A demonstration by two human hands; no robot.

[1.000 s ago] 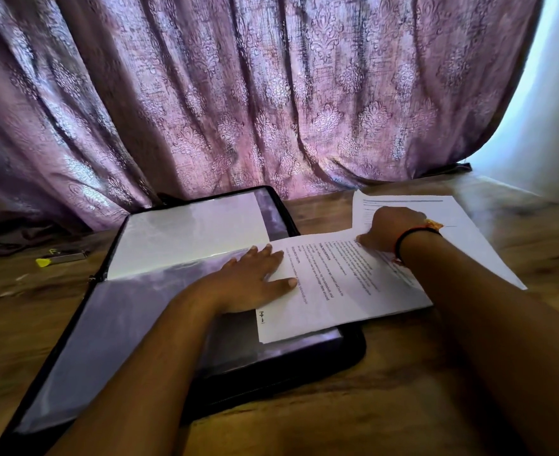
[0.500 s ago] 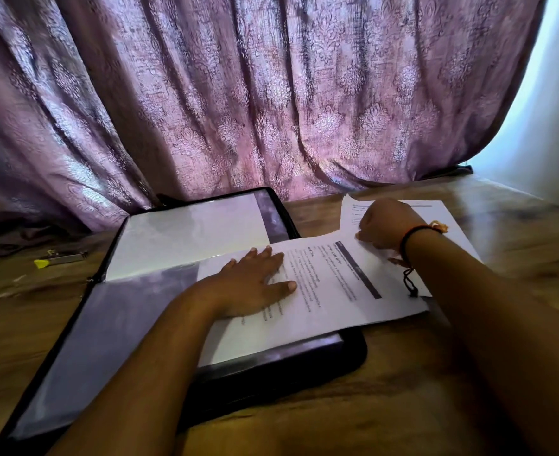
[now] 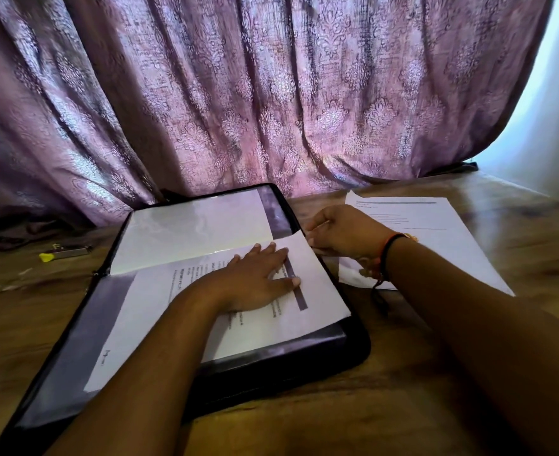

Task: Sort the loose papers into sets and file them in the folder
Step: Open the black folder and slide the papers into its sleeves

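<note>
Your left hand flat on sheet in folder | your right hand pinches sheet's far corner | papers just beside folder

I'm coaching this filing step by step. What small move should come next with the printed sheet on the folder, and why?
Probably slide the printed sheet a little to the left with the right hand, which appears to pinch its far right corner, while the left hand lies flat on it. Its right edge sits almost at the folder's right border, with bare room on its left.
</note>
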